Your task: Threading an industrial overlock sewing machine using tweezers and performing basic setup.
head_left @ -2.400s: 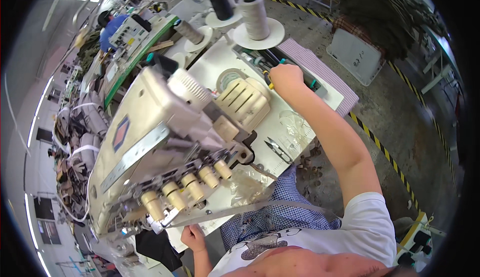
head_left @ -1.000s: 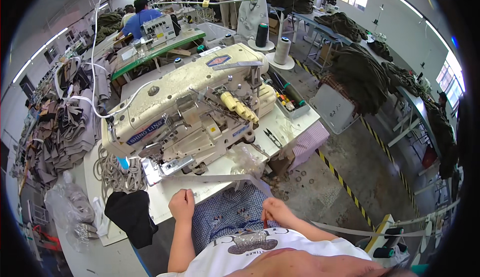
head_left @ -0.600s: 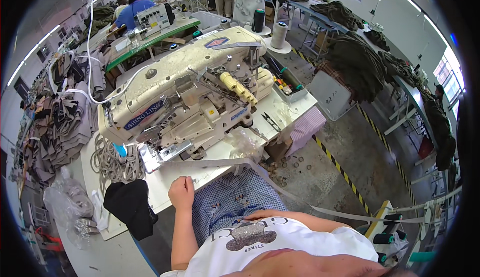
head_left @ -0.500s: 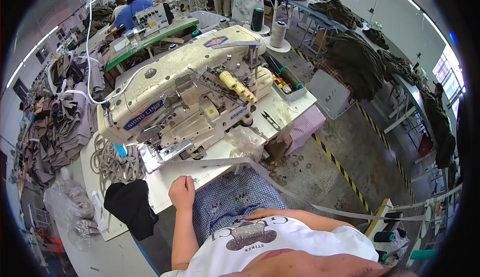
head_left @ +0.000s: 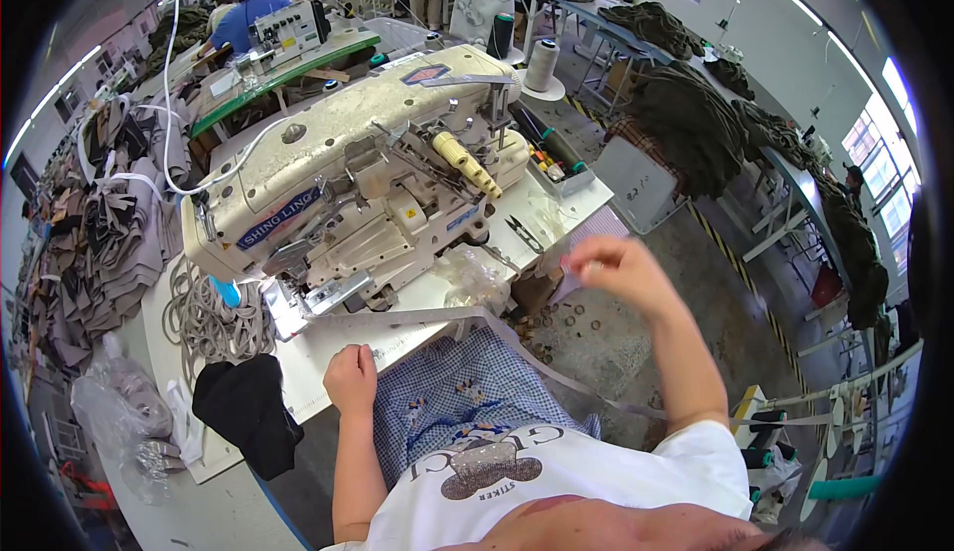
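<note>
My left hand (head_left: 352, 379) is a closed fist at the near edge of the white sewing table (head_left: 313, 347); whatever it may hold is hidden. My right hand (head_left: 618, 271) is raised beyond the table's right end, fingers curled together and slightly blurred; I cannot make out anything in them. A large cream sewing machine (head_left: 343, 144) fills the tabletop. From its needle area a pale grey strip (head_left: 397, 318) runs along the front edge, then drops off to the right past my lap. Black-handled thread snips (head_left: 525, 235) lie to the machine's right.
Left on the table are a coil of grey tape (head_left: 204, 313) and a black cloth (head_left: 248, 412). A clear plastic bag (head_left: 129, 402) and a garment heap (head_left: 109, 223) lie beyond. A small tray (head_left: 561, 178) holds spools. Two people work at the back.
My right hand has risen from my lap and reached forward and right, past the table's end. My left fist stays at the table edge. The whole view has shifted slightly.
</note>
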{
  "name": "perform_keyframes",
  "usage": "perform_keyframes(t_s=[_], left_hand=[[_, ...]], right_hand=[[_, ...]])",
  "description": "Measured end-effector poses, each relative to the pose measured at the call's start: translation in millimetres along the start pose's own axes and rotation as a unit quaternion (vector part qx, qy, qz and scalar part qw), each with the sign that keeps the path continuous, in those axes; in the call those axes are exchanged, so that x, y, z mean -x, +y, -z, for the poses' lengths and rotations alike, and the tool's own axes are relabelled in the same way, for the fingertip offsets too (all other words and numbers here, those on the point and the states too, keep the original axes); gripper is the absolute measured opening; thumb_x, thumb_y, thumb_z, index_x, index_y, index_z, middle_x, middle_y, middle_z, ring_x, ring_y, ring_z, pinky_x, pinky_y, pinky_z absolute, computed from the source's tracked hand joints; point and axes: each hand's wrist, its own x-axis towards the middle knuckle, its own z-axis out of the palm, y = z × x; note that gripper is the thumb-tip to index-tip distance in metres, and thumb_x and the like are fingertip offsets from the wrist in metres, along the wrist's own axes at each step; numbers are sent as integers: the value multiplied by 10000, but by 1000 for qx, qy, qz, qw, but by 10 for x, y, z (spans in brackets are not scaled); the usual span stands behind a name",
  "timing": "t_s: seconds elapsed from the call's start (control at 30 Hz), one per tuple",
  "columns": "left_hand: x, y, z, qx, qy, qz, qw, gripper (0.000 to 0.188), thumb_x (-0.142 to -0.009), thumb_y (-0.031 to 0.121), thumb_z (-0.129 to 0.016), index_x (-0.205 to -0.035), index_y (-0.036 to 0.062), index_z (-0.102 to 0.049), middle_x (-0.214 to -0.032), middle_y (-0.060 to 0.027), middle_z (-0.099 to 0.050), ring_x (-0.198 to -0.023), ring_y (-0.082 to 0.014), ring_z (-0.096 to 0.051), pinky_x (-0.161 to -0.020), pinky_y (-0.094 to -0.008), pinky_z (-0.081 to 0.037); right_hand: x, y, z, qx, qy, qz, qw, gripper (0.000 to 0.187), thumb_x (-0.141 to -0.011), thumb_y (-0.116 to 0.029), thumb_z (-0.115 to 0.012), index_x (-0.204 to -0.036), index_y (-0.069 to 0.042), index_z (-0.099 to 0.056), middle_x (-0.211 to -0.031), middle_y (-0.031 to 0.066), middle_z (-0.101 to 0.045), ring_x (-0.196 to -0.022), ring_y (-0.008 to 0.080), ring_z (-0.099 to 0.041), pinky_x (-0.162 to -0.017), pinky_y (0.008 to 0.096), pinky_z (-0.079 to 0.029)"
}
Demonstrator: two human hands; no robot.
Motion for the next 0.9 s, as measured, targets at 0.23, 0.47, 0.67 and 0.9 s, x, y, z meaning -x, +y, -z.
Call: perform_keyframes(t_s=[0.23,0.47,0.67,0.9], left_hand=[[2,2,-27,-19,0,-7,1000,189,-892,214,-631,-774,67,-625,-693,-106,-617,-662,-303,-609,-597,-431,-478],[21,4,-49,-27,4,-13,1000,211,-899,217,-622,-748,73,-597,-685,-100,-608,-654,-303,-603,-593,-435,-476],[17,-13,-49,-39,-1,-25,999,212,-900,215,-620,-744,75,-591,-680,-96,-603,-653,-301,-601,-590,-436,-474],[15,-1,-48,-35,3,-25,999,214,-900,212,-618,-738,75,-587,-681,-93,-602,-652,-296,-602,-587,-432,-473]], right_hand=[[-732,-1057,335,121,77,192,971,142,-857,-14,-621,-985,0,-681,-1012,53,-641,-871,98,-592,-734,245,-500],[-1178,-1510,327,275,100,222,930,171,-865,-37,-623,-1033,-26,-657,-873,46,-638,-797,104,-595,-696,273,-494],[-1420,-1590,214,438,162,425,776,90,-890,-54,-625,-957,-14,-581,-818,102,-617,-761,227,-608,-697,327,-492],[-1549,-1614,206,472,138,441,751,60,-903,-39,-605,-929,-14,-557,-828,116,-614,-774,282,-607,-710,359,-498]])
